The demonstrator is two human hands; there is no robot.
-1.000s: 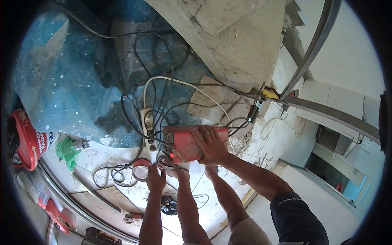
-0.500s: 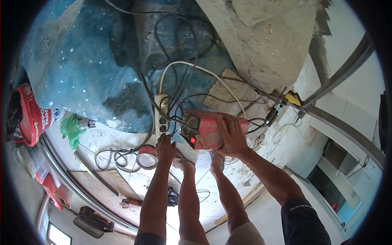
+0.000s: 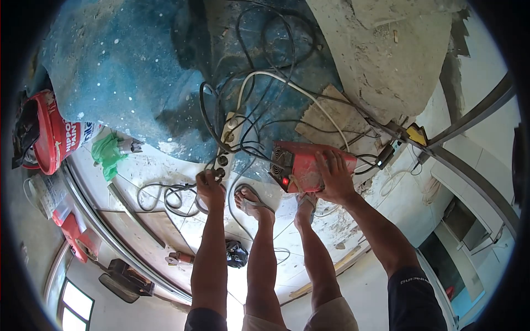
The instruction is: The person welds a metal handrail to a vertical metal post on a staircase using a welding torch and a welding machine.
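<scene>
Red machine under a spread right hand, left hand at the near end of a power strip

The machine sits just in front of the right foot, beside the near edge of a paint-spotted blue sheet. A small red light glows on its left end, next to a round vent. The right hand lies open over its top and near side, fingers fanned out.

The power strip is to the machine's left, with dark cables around and across it and a white cable arching from its far end. The left hand's fingers are bent in next to a dark plug; whether they grip it cannot be told.

Farther right, dark leads run from the machine toward a metal frame, with a yellow piece at its joint. Left of the power strip, coiled cable lies on the white tiles. Beyond the coil are a green bag and a red paint bucket. A black bag lies near the left foot, and a grinder rests nearer the person, left of the left forearm.
</scene>
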